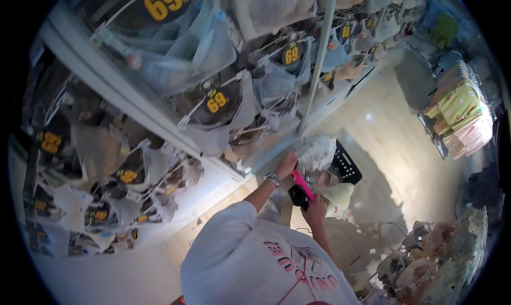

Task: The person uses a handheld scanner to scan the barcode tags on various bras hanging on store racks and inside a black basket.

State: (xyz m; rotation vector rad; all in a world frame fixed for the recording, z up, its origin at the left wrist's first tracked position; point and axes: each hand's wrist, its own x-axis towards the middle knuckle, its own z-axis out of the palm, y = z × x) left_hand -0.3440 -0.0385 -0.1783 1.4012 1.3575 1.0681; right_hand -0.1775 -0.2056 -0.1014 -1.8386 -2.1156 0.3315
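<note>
My left hand (pixel 286 166), with a metal-band wristwatch (pixel 273 180) at its wrist, is curled beside the near edge of a white plastic-wrapped bundle (pixel 317 155). Whether it grips anything is hidden. My right hand (pixel 314 210) is closed around the lower end of a bright pink handheld device (pixel 304 185). A rounded black part (pixel 297 196) sits against the device's near side. Just beyond it, a pale yellow garment (pixel 337 199) and a beige bra (pixel 325 179) lie in or over a black perforated plastic basket (pixel 348 163).
Racks of hanging bras (pixel 215 101) with round black price signs fill the left and far side, split by white uprights (pixel 319 61). Yellow and pink clothes (pixel 459 109) hang at the right. More bras (pixel 423 261) hang at lower right. The tiled floor (pixel 403 165) runs between them.
</note>
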